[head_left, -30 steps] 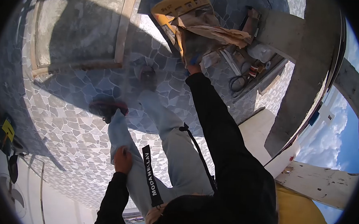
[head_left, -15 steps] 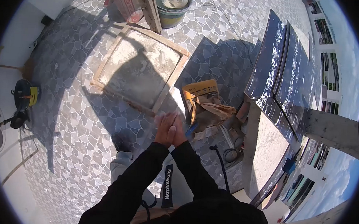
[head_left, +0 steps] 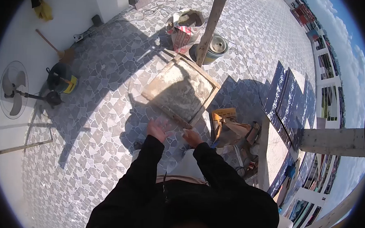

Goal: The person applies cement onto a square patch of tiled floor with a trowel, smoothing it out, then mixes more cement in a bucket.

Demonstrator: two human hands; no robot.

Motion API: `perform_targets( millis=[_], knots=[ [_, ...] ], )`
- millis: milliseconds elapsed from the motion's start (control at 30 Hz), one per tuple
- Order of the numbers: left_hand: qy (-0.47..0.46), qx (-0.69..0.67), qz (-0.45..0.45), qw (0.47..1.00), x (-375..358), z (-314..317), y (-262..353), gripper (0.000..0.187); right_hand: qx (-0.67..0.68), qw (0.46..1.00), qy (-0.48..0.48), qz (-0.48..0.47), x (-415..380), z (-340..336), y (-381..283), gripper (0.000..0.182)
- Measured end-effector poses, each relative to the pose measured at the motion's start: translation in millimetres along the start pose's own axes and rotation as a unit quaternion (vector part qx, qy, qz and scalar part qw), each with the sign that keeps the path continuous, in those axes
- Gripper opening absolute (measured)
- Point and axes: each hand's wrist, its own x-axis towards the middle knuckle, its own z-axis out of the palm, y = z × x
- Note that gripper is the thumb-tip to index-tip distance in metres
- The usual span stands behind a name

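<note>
The person's left hand (head_left: 158,130) is spread and appears empty, near a timber-framed tray (head_left: 204,106). The tray lies on the stone-patterned floor (head_left: 98,138), ahead of the 2 hands; its rough rails and grey, crusted panel (head_left: 179,91) look heavy and stiff, probably best gripped by 2 opposite rails. The right hand (head_left: 192,137) is half curled; whether it pinches anything cannot be told. Rightward sits a torn, crumpled paper bag (head_left: 236,127), likely light and soft.

No text readable: print on yellow paper bag (head_left: 224,113) and red-and-white sack (head_left: 181,40) too small.
</note>
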Motion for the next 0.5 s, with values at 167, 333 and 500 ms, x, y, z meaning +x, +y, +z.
perform_targets(
  millis=[167, 333, 500],
  knots=[
    [-0.042, 0.402, 0.206, 0.891, -70.2, 34.2, 208.4, 0.056, -0.286, 0.951, -0.039, 0.109, -70.2, 76.3, 187.8, 0.019],
    [-0.308, 0.636, 0.360, 0.609, -111.9, 289.5, 219.7, 0.042, -0.011, 0.929, 0.080, 0.362, -77.3, -25.3, 105.8, 0.044],
    [-0.257, 0.738, 0.454, 0.428, -71.6, 457.8, 235.4, 0.021, 0.083, 0.964, 0.053, 0.247, 92.9, -49.5, 11.3, 0.037]
  ],
)
